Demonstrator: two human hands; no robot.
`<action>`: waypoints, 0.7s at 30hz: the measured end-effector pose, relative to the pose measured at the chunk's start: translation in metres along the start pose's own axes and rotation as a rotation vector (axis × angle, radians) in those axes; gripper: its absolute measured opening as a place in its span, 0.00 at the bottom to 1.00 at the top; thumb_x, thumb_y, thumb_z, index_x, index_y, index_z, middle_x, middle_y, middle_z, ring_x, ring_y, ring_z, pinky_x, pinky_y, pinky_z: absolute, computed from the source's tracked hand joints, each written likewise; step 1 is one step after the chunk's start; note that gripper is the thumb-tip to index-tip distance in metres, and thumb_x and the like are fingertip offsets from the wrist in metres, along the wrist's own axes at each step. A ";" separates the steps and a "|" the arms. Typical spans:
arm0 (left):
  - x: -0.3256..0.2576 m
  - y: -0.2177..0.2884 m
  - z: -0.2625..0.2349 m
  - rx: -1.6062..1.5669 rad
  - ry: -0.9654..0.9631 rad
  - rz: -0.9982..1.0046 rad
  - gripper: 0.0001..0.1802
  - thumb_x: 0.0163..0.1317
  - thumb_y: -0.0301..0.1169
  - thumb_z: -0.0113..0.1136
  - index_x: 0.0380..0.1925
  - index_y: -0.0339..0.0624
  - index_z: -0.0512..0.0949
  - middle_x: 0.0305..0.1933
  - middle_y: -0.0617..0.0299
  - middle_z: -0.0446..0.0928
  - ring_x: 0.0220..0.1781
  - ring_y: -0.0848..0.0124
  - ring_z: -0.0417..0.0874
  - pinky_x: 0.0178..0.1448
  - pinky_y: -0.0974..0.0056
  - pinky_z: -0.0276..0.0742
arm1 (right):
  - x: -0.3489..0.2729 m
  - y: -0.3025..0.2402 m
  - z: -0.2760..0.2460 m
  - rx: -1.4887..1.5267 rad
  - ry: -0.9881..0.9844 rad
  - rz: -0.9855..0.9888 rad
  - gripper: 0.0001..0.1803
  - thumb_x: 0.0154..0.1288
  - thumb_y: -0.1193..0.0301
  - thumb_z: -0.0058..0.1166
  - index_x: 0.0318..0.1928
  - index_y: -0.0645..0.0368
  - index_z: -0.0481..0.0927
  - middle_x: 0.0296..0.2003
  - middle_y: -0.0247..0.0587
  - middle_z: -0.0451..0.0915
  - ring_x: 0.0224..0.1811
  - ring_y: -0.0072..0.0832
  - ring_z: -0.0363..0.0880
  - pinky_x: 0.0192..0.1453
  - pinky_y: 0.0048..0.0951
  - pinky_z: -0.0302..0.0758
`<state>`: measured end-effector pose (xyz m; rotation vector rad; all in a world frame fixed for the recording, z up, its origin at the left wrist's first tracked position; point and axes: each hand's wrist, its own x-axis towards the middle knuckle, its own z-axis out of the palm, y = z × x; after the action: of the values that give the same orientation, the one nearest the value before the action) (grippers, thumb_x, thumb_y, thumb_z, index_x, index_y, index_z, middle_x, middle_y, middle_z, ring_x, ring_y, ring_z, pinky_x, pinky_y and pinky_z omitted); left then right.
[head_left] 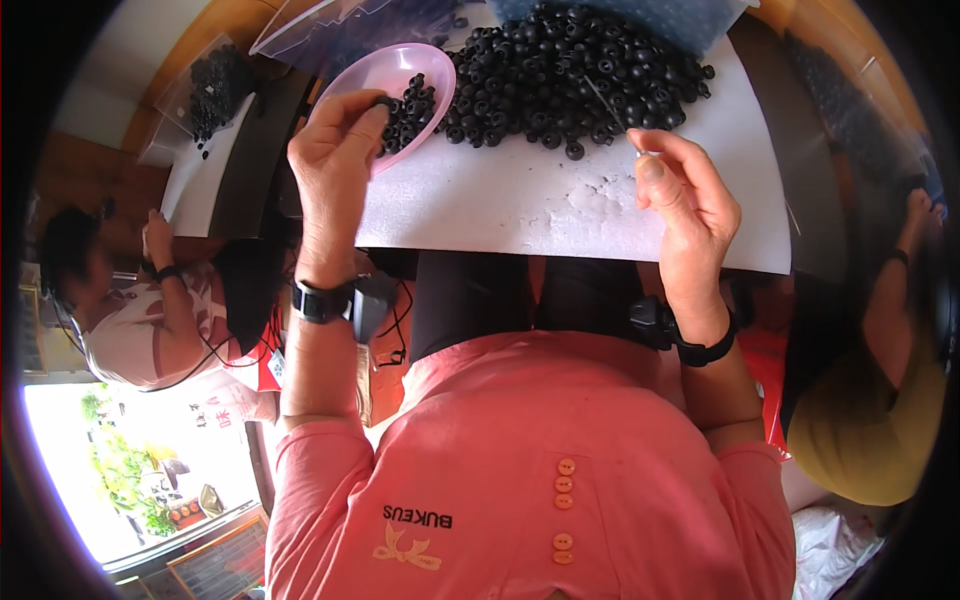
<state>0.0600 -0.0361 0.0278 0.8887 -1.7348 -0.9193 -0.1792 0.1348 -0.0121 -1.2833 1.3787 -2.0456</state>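
Observation:
My left hand (341, 135) is at the pink bowl (447, 62), thumb and fingertips closed in a pinch on a small black round piece (383, 103). Inside the bowl lie more small black pieces (413, 112), some hidden by the hand. In my right hand (682, 190), held between thumb and forefinger, is a thin metal pick (604, 103). Its shaft points up and left across the front of a heap of black round pieces with holes (540, 75). The heap and the bowl rest on a white foam-like sheet (480, 205).
A clear plastic tub (330, 25) and a bluish tub (690, 18) stand behind the heap. To the left, a person (150, 320) sits by a white board and a tray of black pieces (215, 90). Another person's arm (893, 290) is at the far right.

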 end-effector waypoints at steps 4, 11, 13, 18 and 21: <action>0.014 -0.017 -0.007 0.570 -0.025 0.426 0.13 0.58 0.19 0.64 0.44 0.38 0.85 0.38 0.64 0.79 0.38 0.73 0.80 0.39 0.69 0.75 | 0.002 0.003 -0.008 0.086 0.001 0.029 0.12 0.69 0.71 0.63 0.49 0.65 0.84 0.29 0.26 0.78 0.28 0.11 0.67 0.33 0.15 0.64; -0.013 0.014 0.089 0.549 -0.353 0.746 0.16 0.44 0.18 0.71 0.35 0.43 0.84 0.35 0.60 0.74 0.41 0.59 0.75 0.42 0.58 0.77 | 0.003 0.004 -0.011 0.088 0.008 0.017 0.12 0.69 0.71 0.63 0.49 0.65 0.84 0.29 0.27 0.79 0.28 0.11 0.68 0.33 0.15 0.65; -0.013 0.015 0.103 0.634 -0.413 0.830 0.17 0.43 0.17 0.68 0.36 0.44 0.84 0.35 0.60 0.73 0.40 0.60 0.75 0.40 0.59 0.78 | 0.002 0.004 -0.012 0.105 0.002 0.017 0.12 0.69 0.72 0.62 0.49 0.65 0.83 0.32 0.29 0.81 0.29 0.12 0.68 0.34 0.15 0.66; -0.001 0.008 0.117 0.690 -0.446 0.939 0.13 0.46 0.19 0.65 0.34 0.40 0.83 0.34 0.61 0.72 0.40 0.61 0.75 0.36 0.60 0.78 | 0.000 0.006 -0.013 0.127 -0.013 -0.008 0.11 0.69 0.74 0.62 0.49 0.65 0.83 0.39 0.33 0.85 0.32 0.12 0.70 0.38 0.15 0.69; -0.005 0.013 0.115 0.691 -0.464 0.925 0.11 0.46 0.21 0.65 0.34 0.39 0.82 0.35 0.61 0.72 0.40 0.61 0.75 0.35 0.60 0.78 | 0.001 0.006 -0.013 0.109 -0.009 -0.004 0.11 0.69 0.74 0.62 0.49 0.65 0.83 0.38 0.32 0.85 0.32 0.12 0.70 0.38 0.15 0.69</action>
<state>-0.0492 -0.0045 0.0061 0.1599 -2.5735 0.1351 -0.1919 0.1388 -0.0190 -1.2485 1.2431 -2.0842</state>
